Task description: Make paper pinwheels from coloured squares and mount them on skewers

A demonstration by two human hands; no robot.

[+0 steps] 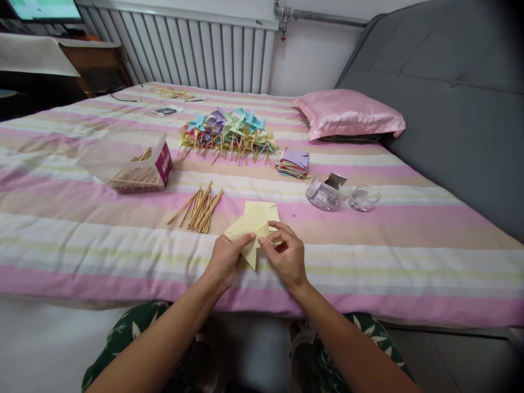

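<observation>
Fingers of left hand [226,256] and right hand [286,255] pinch yellow paper [252,225], held just above the bed [82,240], near the loose sticks [199,208]. Risk: folded flaps may spring open if either pinch slackens.

Counted on the striped bedspread [82,240]: one pale yellow folded paper square [254,221], one pink satin pillow [347,113], one clear plastic box [126,159] holding wooden sticks, two small clear round containers [325,194] [363,198]. Loose wooden sticks [198,207] and finished paper pinwheels [229,131]: too many to count.
</observation>
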